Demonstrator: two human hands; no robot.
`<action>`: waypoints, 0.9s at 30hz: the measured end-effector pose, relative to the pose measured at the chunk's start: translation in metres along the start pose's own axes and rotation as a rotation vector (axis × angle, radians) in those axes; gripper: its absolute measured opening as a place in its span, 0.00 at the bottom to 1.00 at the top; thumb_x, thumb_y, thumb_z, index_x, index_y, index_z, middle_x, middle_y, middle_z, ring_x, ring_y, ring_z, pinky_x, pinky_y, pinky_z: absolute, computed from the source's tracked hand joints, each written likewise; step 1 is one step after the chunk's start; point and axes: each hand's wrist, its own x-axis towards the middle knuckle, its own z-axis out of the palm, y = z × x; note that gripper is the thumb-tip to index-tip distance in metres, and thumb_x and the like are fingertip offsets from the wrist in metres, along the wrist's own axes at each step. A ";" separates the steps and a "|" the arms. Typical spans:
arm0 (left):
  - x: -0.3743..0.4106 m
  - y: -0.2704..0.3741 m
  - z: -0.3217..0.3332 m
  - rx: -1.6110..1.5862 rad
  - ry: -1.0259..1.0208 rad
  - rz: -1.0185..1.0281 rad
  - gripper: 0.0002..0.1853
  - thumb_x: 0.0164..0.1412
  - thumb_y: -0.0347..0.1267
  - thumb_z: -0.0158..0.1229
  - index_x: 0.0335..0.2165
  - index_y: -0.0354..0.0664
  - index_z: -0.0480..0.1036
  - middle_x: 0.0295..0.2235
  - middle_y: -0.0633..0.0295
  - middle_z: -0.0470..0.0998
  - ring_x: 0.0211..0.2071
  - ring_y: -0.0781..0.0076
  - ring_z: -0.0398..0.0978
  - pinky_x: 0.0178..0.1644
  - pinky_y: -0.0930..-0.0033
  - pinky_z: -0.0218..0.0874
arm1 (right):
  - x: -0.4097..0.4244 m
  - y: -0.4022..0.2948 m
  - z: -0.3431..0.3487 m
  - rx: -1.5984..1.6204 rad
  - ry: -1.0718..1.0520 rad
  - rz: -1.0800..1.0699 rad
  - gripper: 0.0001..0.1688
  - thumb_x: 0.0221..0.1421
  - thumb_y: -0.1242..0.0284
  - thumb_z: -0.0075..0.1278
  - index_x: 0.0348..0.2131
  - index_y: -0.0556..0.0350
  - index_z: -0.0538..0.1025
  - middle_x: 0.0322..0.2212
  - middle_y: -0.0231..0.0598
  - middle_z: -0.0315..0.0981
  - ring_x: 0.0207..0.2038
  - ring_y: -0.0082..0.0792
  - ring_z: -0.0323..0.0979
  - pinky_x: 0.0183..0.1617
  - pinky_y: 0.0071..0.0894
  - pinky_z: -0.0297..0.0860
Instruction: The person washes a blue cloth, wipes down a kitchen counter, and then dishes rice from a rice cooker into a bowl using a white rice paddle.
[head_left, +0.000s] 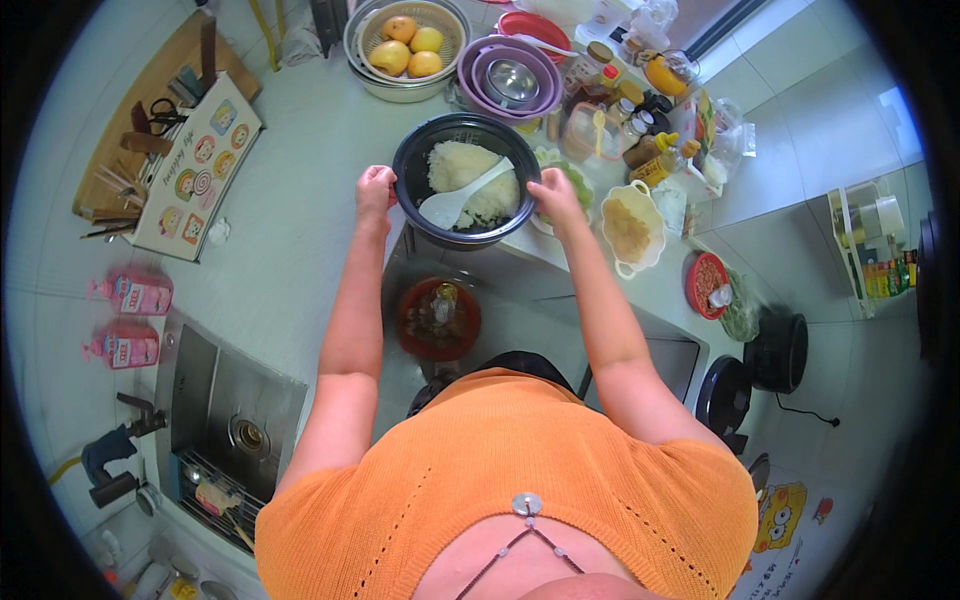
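Both hands grip the rim of a black rice cooker inner pot (466, 241), one on each side. My left hand (373, 193) pinches the left edge, and my right hand (556, 196) has its thumb over the right edge. Cooked white rice (461, 161) is heaped in the pot. Across the rice lies a white rice paddle (465, 195), its broad end toward the lower left. The pot is at the counter's inner corner; whether it rests there or is lifted, I cannot tell.
Purple bowls (551, 97) and a colander of round yellow fruit (367, 45) stand behind the pot. To the right are a cream dish of pale pieces (637, 225) and seasoning bottles (660, 165). A steel sink (225, 375) is at left; a red basin (405, 330) sits below.
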 end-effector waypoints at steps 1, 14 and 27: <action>0.002 -0.001 0.000 0.009 -0.007 -0.005 0.02 0.45 0.27 0.47 0.21 0.45 0.66 0.15 0.73 0.62 0.15 0.84 0.57 0.18 0.80 0.48 | 0.002 0.001 -0.001 0.002 0.002 0.003 0.13 0.43 0.77 0.55 0.27 0.50 0.64 0.18 0.23 0.56 0.18 0.16 0.56 0.19 0.17 0.55; -0.007 0.001 0.002 0.074 0.035 0.083 0.21 0.52 0.30 0.51 0.47 0.41 0.64 0.36 0.62 0.70 0.37 0.73 0.67 0.40 0.66 0.59 | -0.016 0.005 -0.014 0.034 -0.042 0.051 0.24 0.48 0.64 0.54 0.42 0.57 0.65 0.29 0.36 0.70 0.27 0.26 0.69 0.26 0.25 0.68; -0.096 0.010 0.070 0.294 0.344 0.637 0.15 0.55 0.22 0.44 0.43 0.36 0.67 0.42 0.60 0.68 0.41 0.70 0.66 0.47 0.72 0.56 | -0.096 0.010 -0.085 0.144 -0.253 -0.018 0.22 0.53 0.68 0.46 0.46 0.58 0.65 0.36 0.37 0.69 0.32 0.25 0.70 0.31 0.24 0.68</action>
